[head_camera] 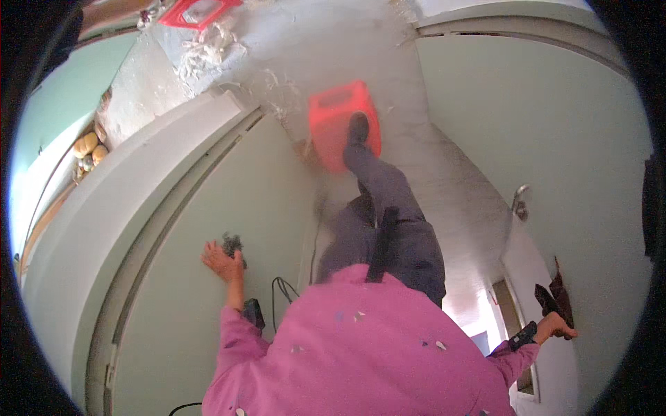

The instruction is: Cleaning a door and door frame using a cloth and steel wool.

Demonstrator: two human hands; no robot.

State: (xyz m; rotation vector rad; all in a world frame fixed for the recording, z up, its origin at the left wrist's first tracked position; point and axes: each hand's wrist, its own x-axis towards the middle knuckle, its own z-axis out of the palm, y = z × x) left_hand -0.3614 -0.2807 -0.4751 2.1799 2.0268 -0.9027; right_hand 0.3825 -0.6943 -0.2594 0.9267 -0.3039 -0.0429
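Against the pale green wall panel [197, 307] on the left, my left hand [223, 262] rests with its fingers spread. A dark, rough-textured patch [233, 244] shows between its thumb and fingers; whether it is an object or a mark is unclear. My right hand [555, 327] reaches far to the right, its fingers closed on a dark brown, cloth-like piece [559, 294] with pointed ends. Beyond my legs is a red plastic stool [323, 125], somewhat blurred. One dark-shod foot [358, 127] overlaps it; contact cannot be told.
A pale green door [541, 130] with a metal handle [520, 203] stands at right. Black cable [281, 286] hangs beside my left side. Another red plastic item [195, 10] and a whitish stringy heap [210, 49] lie at upper left. Pumpkins [88, 148] sit at far left.
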